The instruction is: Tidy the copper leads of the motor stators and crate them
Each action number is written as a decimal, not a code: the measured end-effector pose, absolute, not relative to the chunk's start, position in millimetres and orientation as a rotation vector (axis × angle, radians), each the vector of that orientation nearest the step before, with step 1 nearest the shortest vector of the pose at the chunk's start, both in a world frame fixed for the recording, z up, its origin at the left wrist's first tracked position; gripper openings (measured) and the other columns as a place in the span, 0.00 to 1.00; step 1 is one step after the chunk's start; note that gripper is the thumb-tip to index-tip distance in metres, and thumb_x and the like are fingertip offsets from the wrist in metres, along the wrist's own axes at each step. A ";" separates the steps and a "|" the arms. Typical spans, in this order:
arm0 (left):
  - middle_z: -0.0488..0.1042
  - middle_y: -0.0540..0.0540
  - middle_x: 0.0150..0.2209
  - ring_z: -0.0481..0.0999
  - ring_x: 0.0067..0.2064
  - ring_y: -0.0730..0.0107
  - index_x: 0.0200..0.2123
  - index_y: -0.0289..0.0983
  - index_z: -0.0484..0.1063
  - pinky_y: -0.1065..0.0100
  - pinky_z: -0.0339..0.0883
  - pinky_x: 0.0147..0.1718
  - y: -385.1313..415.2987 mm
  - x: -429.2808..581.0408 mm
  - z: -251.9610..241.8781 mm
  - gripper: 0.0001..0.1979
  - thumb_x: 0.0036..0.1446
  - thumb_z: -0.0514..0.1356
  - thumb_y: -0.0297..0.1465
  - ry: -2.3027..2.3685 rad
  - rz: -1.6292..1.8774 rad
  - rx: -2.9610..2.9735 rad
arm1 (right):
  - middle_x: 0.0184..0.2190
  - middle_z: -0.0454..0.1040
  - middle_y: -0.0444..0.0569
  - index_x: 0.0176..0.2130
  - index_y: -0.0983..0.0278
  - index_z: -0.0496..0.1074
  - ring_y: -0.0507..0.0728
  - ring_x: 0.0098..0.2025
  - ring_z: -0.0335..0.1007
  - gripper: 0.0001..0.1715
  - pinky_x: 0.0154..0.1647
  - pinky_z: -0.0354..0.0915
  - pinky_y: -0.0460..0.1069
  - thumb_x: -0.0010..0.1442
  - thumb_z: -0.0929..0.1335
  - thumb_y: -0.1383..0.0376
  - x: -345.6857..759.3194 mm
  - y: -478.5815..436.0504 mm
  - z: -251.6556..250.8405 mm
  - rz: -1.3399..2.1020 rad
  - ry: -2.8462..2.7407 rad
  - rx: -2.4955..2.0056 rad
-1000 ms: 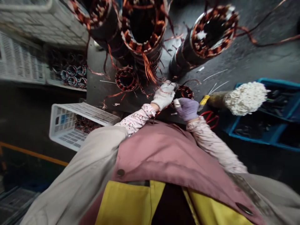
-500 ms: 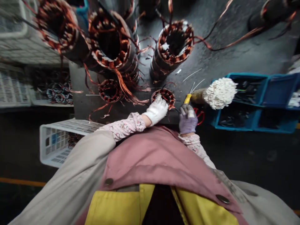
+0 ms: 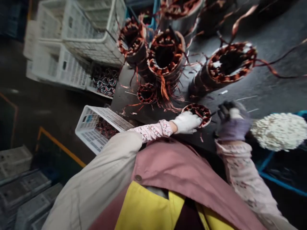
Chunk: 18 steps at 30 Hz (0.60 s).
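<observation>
Six or more copper-wound motor stators (image 3: 165, 56) stand on a dark worktop (image 3: 271, 86) beyond the hands. Copper windings already fill the slots of each stator in view. Loose copper leads (image 3: 275, 73) remain free on the larger units, so these appear unfinished. How much is left on the nearest unit cannot be determined from this view.

The white-gloved left hand (image 3: 185, 123) lies on the near rim of a small wound stator (image 3: 203, 119), which sits directly under its fingers and to the left of the right hand. The fingers lie extended and close together. Contact is visible, but whether they are gripping the rim or only steadying it cannot be determined.

The right hand (image 3: 232, 123), in a purple glove with dark fingertips, is raised just beside the same stator with its fingers curled. A thin dark tip (image 3: 213, 112) points from that side toward the stator; its owner and any hold on it cannot be confirmed.

A second small stator (image 3: 146, 93) lies farther out past the left hand. A white tufted bundle (image 3: 279, 131) sits right of the right hand. A white plastic crate (image 3: 90, 127) sits left of the left hand.
</observation>
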<state>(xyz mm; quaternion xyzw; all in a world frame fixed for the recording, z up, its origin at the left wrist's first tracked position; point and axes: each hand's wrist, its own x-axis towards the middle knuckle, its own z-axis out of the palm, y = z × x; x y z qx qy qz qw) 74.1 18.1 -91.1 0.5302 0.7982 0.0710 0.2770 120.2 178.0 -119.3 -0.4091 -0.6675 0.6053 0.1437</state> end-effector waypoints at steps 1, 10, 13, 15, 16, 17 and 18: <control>0.80 0.37 0.44 0.79 0.44 0.57 0.50 0.32 0.75 0.62 0.69 0.42 10.1 74.1 -79.8 0.19 0.64 0.60 0.40 2.181 0.250 1.331 | 0.43 0.76 0.57 0.40 0.60 0.72 0.62 0.43 0.79 0.18 0.45 0.73 0.61 0.50 0.66 0.56 134.4 183.4 -113.9 1.765 -1.827 -1.233; 0.78 0.33 0.46 0.77 0.51 0.48 0.48 0.33 0.74 0.55 0.66 0.52 -117.5 42.3 -12.2 0.22 0.63 0.57 0.45 2.740 -0.099 0.687 | 0.30 0.76 0.48 0.39 0.60 0.72 0.56 0.27 0.73 0.23 0.32 0.73 0.56 0.40 0.69 0.61 187.0 172.5 -101.7 1.886 -1.851 -1.465; 0.76 0.30 0.52 0.75 0.55 0.44 0.54 0.30 0.71 0.54 0.64 0.55 -129.7 0.6 -38.0 0.26 0.63 0.56 0.44 2.766 -0.287 0.447 | 0.33 0.78 0.52 0.36 0.63 0.75 0.59 0.36 0.76 0.15 0.49 0.73 0.59 0.46 0.69 0.62 180.8 167.2 -108.2 1.640 -2.158 -1.381; 0.74 0.29 0.56 0.74 0.57 0.43 0.58 0.29 0.68 0.54 0.64 0.55 -127.5 -21.2 -51.9 0.30 0.63 0.54 0.46 2.727 -0.329 0.411 | 0.37 0.80 0.54 0.36 0.64 0.77 0.60 0.42 0.76 0.12 0.56 0.70 0.59 0.50 0.69 0.64 175.0 165.1 -112.6 1.401 -2.448 -1.291; 0.73 0.29 0.58 0.73 0.57 0.42 0.59 0.29 0.67 0.54 0.64 0.56 -126.3 -27.9 -54.5 0.31 0.63 0.53 0.47 2.706 -0.333 0.427 | 0.39 0.80 0.55 0.37 0.64 0.79 0.61 0.44 0.75 0.13 0.56 0.69 0.59 0.52 0.68 0.64 171.2 163.5 -114.4 1.286 -2.600 -1.239; 0.73 0.29 0.58 0.73 0.58 0.42 0.60 0.29 0.67 0.54 0.64 0.56 -126.1 -31.2 -53.7 0.31 0.63 0.53 0.47 2.689 -0.334 0.454 | 0.41 0.79 0.56 0.40 0.64 0.80 0.62 0.45 0.74 0.15 0.55 0.69 0.60 0.54 0.68 0.63 166.7 161.3 -115.8 1.171 -2.755 -1.175; 0.73 0.29 0.58 0.72 0.59 0.43 0.59 0.29 0.68 0.53 0.64 0.57 -127.1 -30.9 -50.1 0.30 0.64 0.52 0.46 2.688 -0.332 0.482 | 0.43 0.78 0.57 0.43 0.64 0.81 0.64 0.46 0.73 0.17 0.53 0.68 0.60 0.56 0.67 0.62 161.3 158.3 -116.9 1.045 -2.918 -1.091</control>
